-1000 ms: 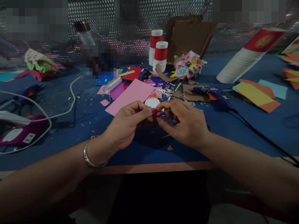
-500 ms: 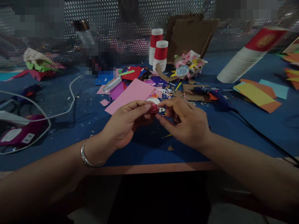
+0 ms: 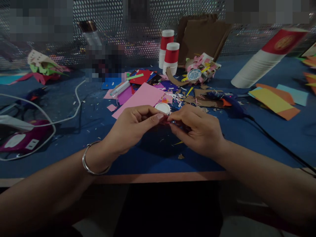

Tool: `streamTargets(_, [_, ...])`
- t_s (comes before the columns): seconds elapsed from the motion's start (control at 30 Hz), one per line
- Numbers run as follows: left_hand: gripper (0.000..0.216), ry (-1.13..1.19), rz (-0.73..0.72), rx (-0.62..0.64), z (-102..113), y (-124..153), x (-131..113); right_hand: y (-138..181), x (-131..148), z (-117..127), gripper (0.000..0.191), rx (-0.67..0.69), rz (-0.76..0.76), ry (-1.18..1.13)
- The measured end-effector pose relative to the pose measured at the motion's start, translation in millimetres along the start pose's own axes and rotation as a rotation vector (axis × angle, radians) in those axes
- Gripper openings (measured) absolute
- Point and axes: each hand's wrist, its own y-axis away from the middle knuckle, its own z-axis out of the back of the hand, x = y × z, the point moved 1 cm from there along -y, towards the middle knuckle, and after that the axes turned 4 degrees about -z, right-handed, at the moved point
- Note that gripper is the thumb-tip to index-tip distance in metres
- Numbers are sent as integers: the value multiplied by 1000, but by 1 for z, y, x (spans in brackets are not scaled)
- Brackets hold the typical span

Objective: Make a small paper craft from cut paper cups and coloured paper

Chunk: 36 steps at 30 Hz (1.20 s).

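Note:
My left hand (image 3: 132, 126) and my right hand (image 3: 197, 128) meet above the blue table (image 3: 153, 158), fingertips pinched together on a small red piece (image 3: 166, 120) that is mostly hidden between them. A metal bangle (image 3: 92, 164) circles my left wrist. Just beyond the fingertips lie a white round lid (image 3: 162, 108) and a pink paper sheet (image 3: 140, 98).
Coloured paper scraps (image 3: 148, 80) litter the middle of the table. Two red-and-white cup stacks (image 3: 169, 57) stand behind, a long cup stack (image 3: 266, 57) lies at the right. A blue glue gun (image 3: 227, 102) with a black cord lies right; white cables (image 3: 49, 121) and a purple device (image 3: 22, 140) lie left.
The fingertips have closed tighter round the red piece, which shows less than half a second ago. Both hands stay in nearly the same place.

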Motion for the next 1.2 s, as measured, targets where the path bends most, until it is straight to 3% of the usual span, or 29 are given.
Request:
streamTargets(0.23, [17,127,119,168,8,-8,-1,1,-3,2,12,30,80,-88])
streamTargets(0.37, [11,103,95,216,9,-10,-3,1,-3,3,12,63,112,-91])
streamTargets(0.5, [8,24,60,179,9,-9,-3,2,-3,2,15,110,143,-22])
streamTargets(0.67, [20,-7,85,159,9,-7,-1,5,-4,-2,20,144,132,13])
streamTargets(1.0, [22,-21,-78,-24,0,-5,3,-2,-2,1,17,116,9,-162])
streamTargets(1.2, [27,105,24,-50,-5,-3,7,-3,-1,0,11,117,-34,-204])
